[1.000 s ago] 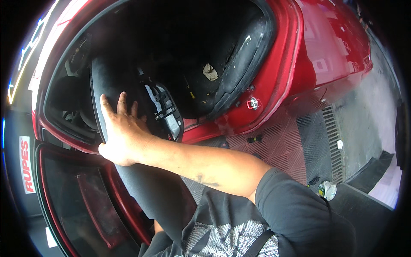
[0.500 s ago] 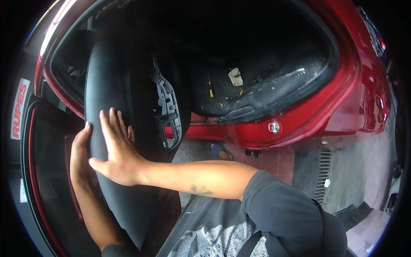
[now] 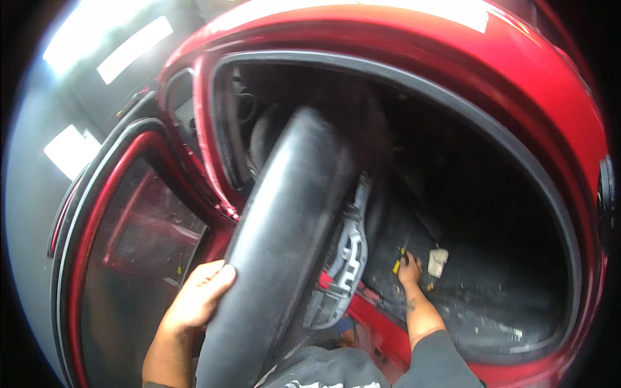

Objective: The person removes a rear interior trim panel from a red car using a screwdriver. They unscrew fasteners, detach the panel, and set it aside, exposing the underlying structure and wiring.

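A long black dashboard panel slants across the middle, half out of the red car's doorway. A grey plastic frame shows on its right side. On the panel's left edge is my left hand, fingers bent and gripping it, its thumb near the rim. Inside the car my right hand reaches down to the dark floor, its fingers closed around a screwdriver with a yellow handle. Just right of that hand lies a crumpled beige cloth.
To the left stands the open red car door with its dark window. The car's red sill runs below my right arm. Small scraps dot the dark car floor. A steering wheel shows deep inside.
My right hand has left the panel and gone to the screwdriver on the car floor. My left hand stays at the panel's edge. The view has shifted, and the panel now leans rightward.
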Motion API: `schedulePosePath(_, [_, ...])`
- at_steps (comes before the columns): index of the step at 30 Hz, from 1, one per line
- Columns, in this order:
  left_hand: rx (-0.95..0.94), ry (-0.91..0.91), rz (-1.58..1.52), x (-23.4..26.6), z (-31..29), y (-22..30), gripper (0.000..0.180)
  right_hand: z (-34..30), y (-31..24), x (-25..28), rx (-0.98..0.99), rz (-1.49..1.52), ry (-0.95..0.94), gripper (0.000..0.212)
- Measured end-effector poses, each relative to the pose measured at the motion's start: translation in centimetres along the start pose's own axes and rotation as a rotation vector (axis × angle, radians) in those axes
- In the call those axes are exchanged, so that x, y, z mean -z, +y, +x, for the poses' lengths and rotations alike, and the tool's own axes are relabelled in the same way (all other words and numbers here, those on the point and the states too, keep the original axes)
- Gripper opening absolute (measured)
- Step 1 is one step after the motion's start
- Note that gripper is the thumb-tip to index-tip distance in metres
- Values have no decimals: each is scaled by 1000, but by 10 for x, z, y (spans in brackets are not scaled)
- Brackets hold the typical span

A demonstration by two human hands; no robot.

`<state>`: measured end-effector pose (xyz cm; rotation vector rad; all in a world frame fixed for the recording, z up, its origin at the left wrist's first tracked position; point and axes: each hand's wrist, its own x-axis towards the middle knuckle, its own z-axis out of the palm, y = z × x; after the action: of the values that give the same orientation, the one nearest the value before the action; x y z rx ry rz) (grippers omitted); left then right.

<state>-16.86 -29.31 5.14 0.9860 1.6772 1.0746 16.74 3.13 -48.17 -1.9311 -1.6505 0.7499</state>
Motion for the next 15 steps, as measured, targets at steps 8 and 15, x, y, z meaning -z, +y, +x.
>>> schedulePosePath(8, [90, -3, -39, 1, -12, 5, 46, 12, -9, -63, -6, -245, -344, 62])
schedulePosePath(15, [57, -106, -1, 8, 1, 11, 45, 30, 36, -67, 0, -87, -249, 44])
